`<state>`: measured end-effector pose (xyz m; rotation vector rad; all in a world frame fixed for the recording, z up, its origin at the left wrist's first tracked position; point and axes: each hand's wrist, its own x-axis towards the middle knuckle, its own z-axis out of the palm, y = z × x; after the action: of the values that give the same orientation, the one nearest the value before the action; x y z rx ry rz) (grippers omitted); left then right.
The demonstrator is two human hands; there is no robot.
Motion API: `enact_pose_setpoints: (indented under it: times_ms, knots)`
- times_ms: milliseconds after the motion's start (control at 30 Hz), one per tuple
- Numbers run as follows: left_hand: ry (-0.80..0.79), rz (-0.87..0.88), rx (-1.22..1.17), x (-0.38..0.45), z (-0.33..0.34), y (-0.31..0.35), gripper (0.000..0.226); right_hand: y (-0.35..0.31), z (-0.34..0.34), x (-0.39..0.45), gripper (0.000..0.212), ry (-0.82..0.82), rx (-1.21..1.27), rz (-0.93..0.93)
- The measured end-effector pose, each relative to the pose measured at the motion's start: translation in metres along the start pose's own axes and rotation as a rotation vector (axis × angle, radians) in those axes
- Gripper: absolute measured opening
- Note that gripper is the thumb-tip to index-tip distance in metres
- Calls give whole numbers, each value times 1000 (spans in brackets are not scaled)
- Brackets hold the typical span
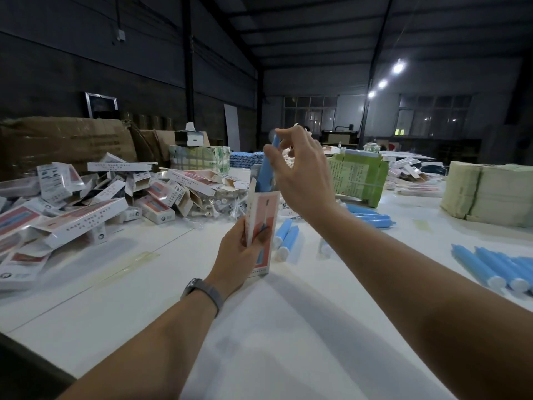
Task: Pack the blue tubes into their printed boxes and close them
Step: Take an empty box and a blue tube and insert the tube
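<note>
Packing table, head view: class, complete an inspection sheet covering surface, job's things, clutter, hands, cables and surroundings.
Surface: white table, partly bare.
Job's things: blue tube half inside upright printed box, top flap open; loose tubes at right; box pile at left.
Clutter: green bundle, paper stack, brown cartons.
Hands: left hand grips the box; right hand pinches the tube's top.
Cables: nothing seen on the table.
Surroundings: dim warehouse, ceiling lamps, windows.

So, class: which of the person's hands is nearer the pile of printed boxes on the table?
Left. The left hand, gripping the upright box, is closer to the pile; the right hand pinches the tube farther away.
</note>
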<state>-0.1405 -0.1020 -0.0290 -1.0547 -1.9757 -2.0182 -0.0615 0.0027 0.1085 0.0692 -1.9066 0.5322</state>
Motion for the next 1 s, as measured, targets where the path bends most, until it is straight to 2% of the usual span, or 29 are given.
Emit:
enact_pose_setpoints:
  times_ms: [67, 200, 267, 333, 433, 533, 667, 767, 900, 1000]
  knots:
    - [14, 10, -2, 0, 1, 0, 11, 3, 4, -9, 25, -46, -26, -4]
    - [72, 6, 28, 0, 3, -2, 16, 11, 13, -42, 31, -258, -142, -48]
    - [140, 14, 81, 1, 4, -1, 16, 13, 18, -47, 27, -217, -87, -23]
    - [283, 14, 114, 3, 3, 0, 18, 14, 25, -42, 20, -135, 38, 13]
    - [499, -17, 114, 7, -6, -2, 17, 33, 44, -35, 12, -66, 184, 175]
    - [584, -25, 81, 9, -9, -8, 21, 70, 67, -39, 20, -290, -2, 324]
    - [589, -47, 82, 13, -7, -11, 25, 106, 101, -40, 37, -643, -325, 300]
    - [596, -41, 89, 16, -6, -12, 24, 112, 130, -25, 42, -778, -464, 295]
    - [548, -60, 80, 16, -4, -14, 23, 117, 173, -14, 40, -952, -631, 180]
    - [499, -61, 110, 17, -3, -17, 24, 132, 199, -14, 41, -1078, -604, 274]
